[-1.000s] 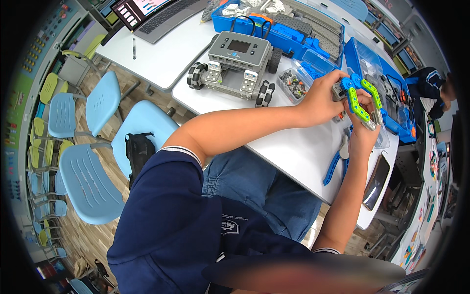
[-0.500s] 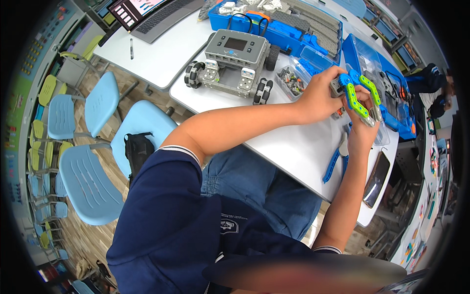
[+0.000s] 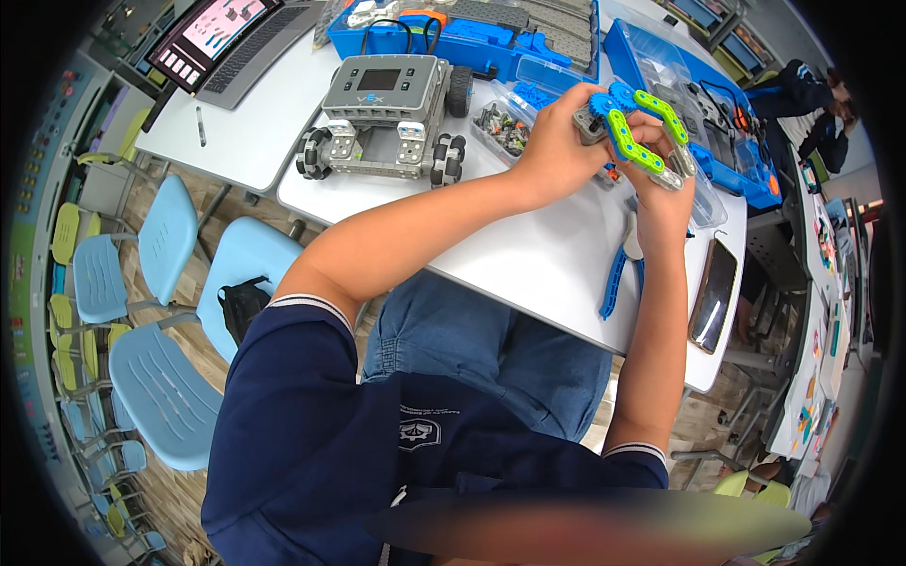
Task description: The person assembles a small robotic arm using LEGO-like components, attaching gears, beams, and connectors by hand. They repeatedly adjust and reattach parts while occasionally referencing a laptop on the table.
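White tabletop (image 3: 528, 255) carries the whole job, with pale blue chairs (image 3: 160, 396) standing along its left side and a wooden floor beneath.

Change noted: over the last second your view has closed in on the work and the two hands have stayed locked together above the table's far right part; the assembly has tilted only slightly. Judgement: you are mid-fit on one joint, with no piece added or removed.

Your left hand (image 3: 557, 151) is clenched on the grey and blue end of the green and blue plastic assembly (image 3: 637, 132). Your right hand (image 3: 665, 193) grasps the same assembly from below, fingers wrapped at its lower end. The assembly is held clear of the tabletop, just in front of the blue parts tray (image 3: 703, 104).

Surroundings, largest first: a laptop (image 3: 222, 42) at the far left corner; a second blue parts tray (image 3: 491, 33) at the far edge; a grey wheeled robot (image 3: 387, 113) left of your left hand; a clear box of small parts (image 3: 505, 127) touching distance from that hand; a dark phone (image 3: 713, 292) near the right edge; a blue-handled tool (image 3: 618, 274) lying under your right forearm; a pen (image 3: 200, 124).

Obstructions: the tool and phone crowd the landing space below the assembly. Another person's dark sleeve (image 3: 802, 90) is beyond the tray, well apart
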Tool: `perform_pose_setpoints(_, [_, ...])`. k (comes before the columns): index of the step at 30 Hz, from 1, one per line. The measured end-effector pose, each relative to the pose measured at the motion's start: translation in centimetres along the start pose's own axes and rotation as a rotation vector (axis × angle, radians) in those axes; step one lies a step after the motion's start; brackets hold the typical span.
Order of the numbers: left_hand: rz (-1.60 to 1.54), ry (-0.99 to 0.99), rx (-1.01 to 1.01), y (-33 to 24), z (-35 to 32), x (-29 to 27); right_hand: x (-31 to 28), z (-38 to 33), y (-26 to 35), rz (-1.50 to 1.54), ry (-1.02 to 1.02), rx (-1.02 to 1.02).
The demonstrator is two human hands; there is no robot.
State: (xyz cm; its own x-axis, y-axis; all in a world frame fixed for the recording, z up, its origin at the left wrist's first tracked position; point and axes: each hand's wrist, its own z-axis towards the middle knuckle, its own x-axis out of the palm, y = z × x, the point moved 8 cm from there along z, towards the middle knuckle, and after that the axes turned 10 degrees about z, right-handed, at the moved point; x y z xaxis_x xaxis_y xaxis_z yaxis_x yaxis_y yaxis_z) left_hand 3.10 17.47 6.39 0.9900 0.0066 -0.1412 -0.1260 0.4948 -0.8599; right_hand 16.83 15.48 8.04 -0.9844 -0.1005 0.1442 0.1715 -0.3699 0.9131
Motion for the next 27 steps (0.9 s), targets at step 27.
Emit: perform_pose_setpoints(27, [-0.009,-0.029,0.086,-0.22,0.28,-0.13,-0.05,0.22,0.47,-0.094,0.075,0.006])
